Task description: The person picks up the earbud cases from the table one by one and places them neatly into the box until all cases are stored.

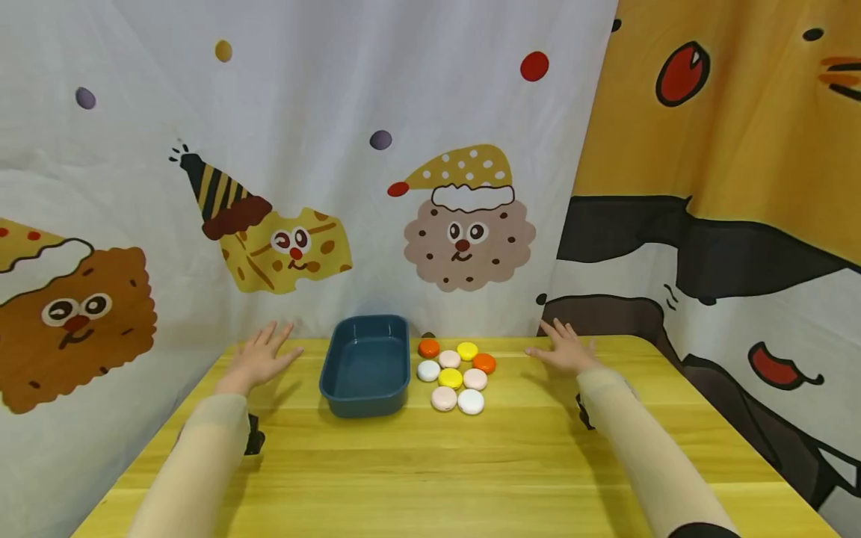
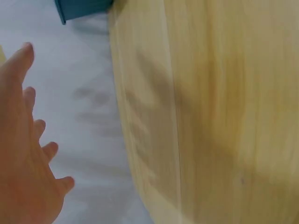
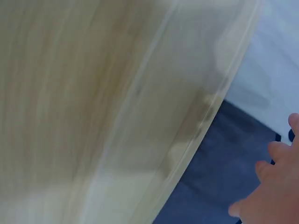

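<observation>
My left hand (image 1: 258, 360) hovers over the left part of the table, fingers spread and holding nothing. Just to its right stands a dark blue rectangular tub (image 1: 365, 404), with nothing inside. Beside the tub lies a cluster of several smooth round discs: orange (image 1: 484, 363), yellow (image 1: 451, 378), white (image 1: 471, 402) and pale pink (image 1: 444, 398) ones. Right of the discs is my right hand (image 1: 565, 352), also spread and touching nothing. The left wrist view shows the left fingers (image 2: 29, 98) extended and a corner of the tub; in the right wrist view the right hand (image 3: 273, 186) is partly cut off.
Everything stands on a wooden table (image 1: 430, 478) whose far edge meets a white curtain (image 1: 303, 90) printed with cartoon snacks. A second printed curtain (image 1: 740, 149) hangs along the right side. Dark bands (image 1: 254, 435) are worn on the wrists.
</observation>
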A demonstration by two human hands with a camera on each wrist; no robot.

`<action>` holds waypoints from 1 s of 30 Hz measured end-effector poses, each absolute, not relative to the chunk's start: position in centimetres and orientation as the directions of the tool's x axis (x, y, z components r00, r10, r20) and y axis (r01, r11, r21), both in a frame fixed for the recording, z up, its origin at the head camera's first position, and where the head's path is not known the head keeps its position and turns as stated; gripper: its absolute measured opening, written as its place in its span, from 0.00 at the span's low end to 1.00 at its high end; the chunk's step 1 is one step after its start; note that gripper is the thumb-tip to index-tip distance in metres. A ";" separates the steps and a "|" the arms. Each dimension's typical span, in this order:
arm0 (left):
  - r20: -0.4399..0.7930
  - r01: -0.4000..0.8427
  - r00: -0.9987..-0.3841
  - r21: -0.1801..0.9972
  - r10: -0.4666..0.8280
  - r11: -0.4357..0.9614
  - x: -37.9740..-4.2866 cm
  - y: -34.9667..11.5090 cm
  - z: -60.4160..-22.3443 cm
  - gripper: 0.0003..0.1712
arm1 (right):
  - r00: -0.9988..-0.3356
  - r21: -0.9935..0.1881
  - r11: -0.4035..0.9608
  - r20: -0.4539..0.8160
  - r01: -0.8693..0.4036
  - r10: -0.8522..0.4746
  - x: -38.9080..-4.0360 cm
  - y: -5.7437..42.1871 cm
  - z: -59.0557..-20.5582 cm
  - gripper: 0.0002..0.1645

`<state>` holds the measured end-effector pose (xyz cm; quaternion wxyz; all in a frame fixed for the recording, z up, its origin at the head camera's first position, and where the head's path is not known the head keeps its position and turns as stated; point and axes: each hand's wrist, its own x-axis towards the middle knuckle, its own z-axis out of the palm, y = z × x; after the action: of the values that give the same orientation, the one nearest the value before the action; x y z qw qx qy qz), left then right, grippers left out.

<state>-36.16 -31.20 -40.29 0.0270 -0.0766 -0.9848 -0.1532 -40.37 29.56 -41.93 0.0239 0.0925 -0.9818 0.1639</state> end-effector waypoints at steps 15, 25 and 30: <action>0.186 0.262 -0.964 0.541 0.190 0.799 -36.2 -28.4 -40.8 0.41 | -0.944 -0.682 0.657 0.169 -0.320 -0.284 -39.5 25.7 -42.6 0.43; 0.119 0.166 -0.986 0.755 0.116 0.635 -36.4 -26.4 -42.1 0.40 | -0.940 -0.771 0.563 0.136 -0.299 -0.313 -39.8 23.1 -43.9 0.35; 0.027 0.056 -0.997 0.876 0.068 0.479 -36.3 -25.8 -42.9 0.38 | -0.942 -0.773 0.565 0.118 -0.287 -0.315 -39.9 22.2 -44.1 0.35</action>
<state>-36.31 -25.77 -42.94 -0.0058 -0.0362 -0.8599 -0.5092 -39.94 22.24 -44.12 -0.0166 0.1702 -0.8846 0.4340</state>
